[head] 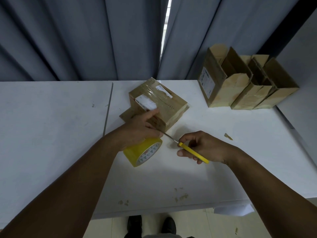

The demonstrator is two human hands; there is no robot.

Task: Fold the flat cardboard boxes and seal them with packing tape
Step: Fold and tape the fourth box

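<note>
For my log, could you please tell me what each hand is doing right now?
Left hand: grips the yellow tape roll.
Right hand: grips the yellow-handled cutter.

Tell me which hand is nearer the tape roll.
Left. The left hand holds the tape roll from above; the right hand, holding a yellow cutter, is to its right, not touching it.

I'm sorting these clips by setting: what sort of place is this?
Likely a small packing station, perhaps in an office or storeroom: a plain white table before grey curtains, a row of open cardboard boxes at its far right, and a taped box beside a yellow tape roll and cutter.
</note>
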